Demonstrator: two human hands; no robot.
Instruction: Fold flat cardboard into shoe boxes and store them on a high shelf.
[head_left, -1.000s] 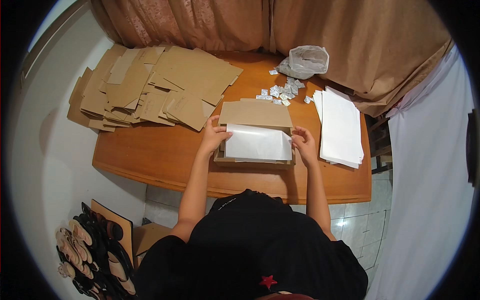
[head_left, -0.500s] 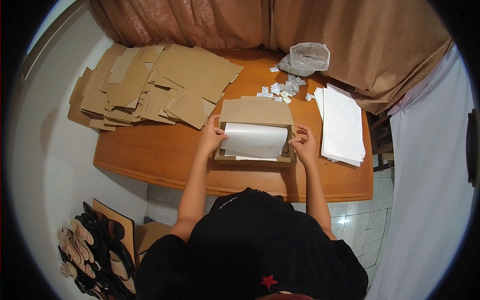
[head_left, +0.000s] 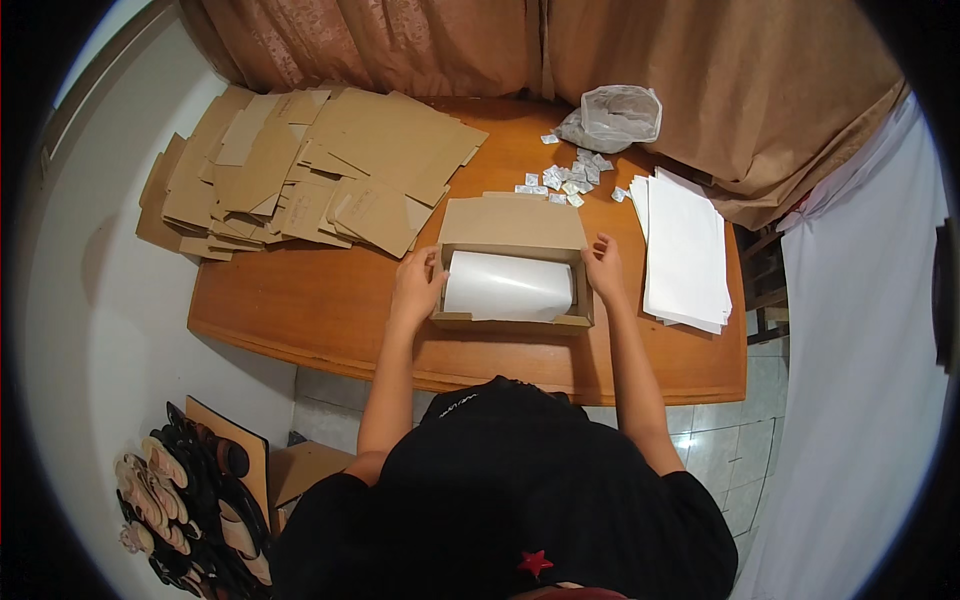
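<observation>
An open cardboard box [head_left: 512, 322] sits in front of me on the table, its lid flap folded away from me. A white sheet of paper [head_left: 508, 284] lies inside it, slightly curved, covering most of the inside; what is beneath is hidden. At the box's left wall, my left hand [head_left: 416, 288] is closed, with thumb and fingers around the edge. My right hand [head_left: 604, 270] grips the right wall near the back corner, its fingers bent over the rim.
A pile of flattened cardboard boxes [head_left: 385, 145] covers the table's [head_left: 300, 310] left part. Small white packets [head_left: 575, 180] lie scattered behind the box, near an open plastic bag [head_left: 620, 115]. At the right rests a stack of white paper [head_left: 685, 255]. Shoes [head_left: 165, 500] stand lower left.
The paper has dropped lower and flatter into the box. My left hand has moved down along the left side; my right hand has come up against the right wall.
</observation>
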